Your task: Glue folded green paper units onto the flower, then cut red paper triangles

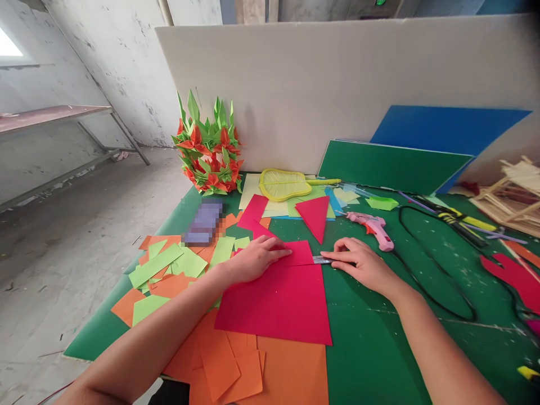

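Note:
A large red paper sheet (pixel 276 306) lies in front of me, with a folded red flap (pixel 301 251) along its far edge. My left hand (pixel 258 259) rests on this paper, its fingers stretched out and pressing it down. My right hand (pixel 358 260) pinches a small craft knife (pixel 322 260); its metal blade touches the right end of the fold. Most of the knife's handle is hidden by the fingers. Beyond the hands lie a red paper triangle (pixel 315 218) and a red strip (pixel 253 211).
Orange sheets (pixel 291 365) lie at the near edge, with green scraps (pixel 156 264) on the left. A pink glue gun (pixel 373 226) and its black cord (pixel 442 306) are on the right. Behind stand a paper-flower ornament (pixel 211 149), a yellow leaf-shaped tray (pixel 284 185) and a green board (pixel 392 169).

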Demonstrator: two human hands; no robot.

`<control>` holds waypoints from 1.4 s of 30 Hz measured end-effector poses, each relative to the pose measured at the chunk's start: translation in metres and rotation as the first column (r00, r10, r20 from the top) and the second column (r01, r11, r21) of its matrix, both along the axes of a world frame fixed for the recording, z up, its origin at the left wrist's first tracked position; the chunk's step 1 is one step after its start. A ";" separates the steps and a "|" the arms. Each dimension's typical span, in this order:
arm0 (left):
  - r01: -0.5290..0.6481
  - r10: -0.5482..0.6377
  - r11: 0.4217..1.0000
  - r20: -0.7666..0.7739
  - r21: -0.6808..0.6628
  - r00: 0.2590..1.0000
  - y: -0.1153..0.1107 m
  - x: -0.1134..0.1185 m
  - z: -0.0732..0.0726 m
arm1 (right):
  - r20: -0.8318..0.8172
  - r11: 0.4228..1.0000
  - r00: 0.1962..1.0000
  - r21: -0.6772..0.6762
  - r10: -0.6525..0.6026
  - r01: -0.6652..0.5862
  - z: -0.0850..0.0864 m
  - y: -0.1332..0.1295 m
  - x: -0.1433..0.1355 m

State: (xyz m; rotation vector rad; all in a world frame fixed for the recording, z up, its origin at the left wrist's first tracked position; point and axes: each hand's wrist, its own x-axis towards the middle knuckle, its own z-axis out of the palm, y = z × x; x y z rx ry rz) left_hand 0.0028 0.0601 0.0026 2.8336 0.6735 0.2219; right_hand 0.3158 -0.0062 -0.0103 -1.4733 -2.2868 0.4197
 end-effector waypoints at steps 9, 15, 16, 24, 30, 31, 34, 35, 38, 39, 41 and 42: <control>0.016 -0.017 1.000 -0.032 -0.023 0.999 0.002 -0.001 0.000 | -0.006 0.999 1.000 -0.037 0.022 -0.022 0.000 0.002 0.005; 0.017 -0.017 0.999 0.013 -0.039 1.000 0.002 -0.001 -0.002 | -0.024 0.998 0.999 -0.061 0.022 -0.024 0.000 0.000 0.008; 0.018 -0.017 0.999 0.026 -0.040 1.000 0.002 -0.001 -0.002 | -0.028 0.998 0.999 -0.065 0.022 -0.024 0.000 0.000 0.007; -0.009 0.010 0.998 0.021 -0.054 1.000 0.000 -0.001 -0.001 | -0.066 0.992 0.998 -0.122 0.013 -0.021 0.004 -0.005 0.007; 0.001 0.000 0.998 0.033 -0.059 0.999 0.001 -0.001 -0.001 | -0.079 0.988 0.997 -0.153 -0.007 -0.006 0.002 -0.007 0.008; 0.004 -0.002 0.998 0.037 -0.057 0.999 0.001 -0.002 -0.001 | -0.080 0.989 0.997 -0.151 -0.012 -0.001 0.002 -0.007 0.007; 0.010 -0.008 0.998 0.033 -0.054 0.999 0.001 -0.002 0.000 | -0.084 0.990 0.996 -0.141 -0.004 -0.008 0.003 -0.007 0.002; 0.012 -0.010 0.998 0.032 -0.057 0.999 0.001 -0.002 0.000 | -0.082 0.991 0.997 -0.133 0.003 -0.013 0.003 -0.007 -0.001; 0.018 -0.016 0.998 0.034 -0.065 0.999 0.001 -0.002 0.000 | -0.069 0.995 0.997 -0.093 0.022 -0.029 0.004 -0.007 -0.009; 0.017 -0.015 0.998 0.031 -0.065 0.999 0.001 -0.002 0.000 | -0.064 0.996 0.998 -0.079 0.029 -0.034 0.004 -0.008 -0.011; 0.009 -0.008 0.998 0.018 -0.066 1.000 0.001 -0.002 0.000 | -0.058 0.997 0.998 -0.061 0.038 -0.042 0.004 -0.008 -0.013; 0.007 -0.006 0.998 0.010 -0.066 1.000 0.002 -0.002 -0.001 | -0.055 0.997 0.998 -0.061 0.042 -0.046 0.005 -0.008 -0.014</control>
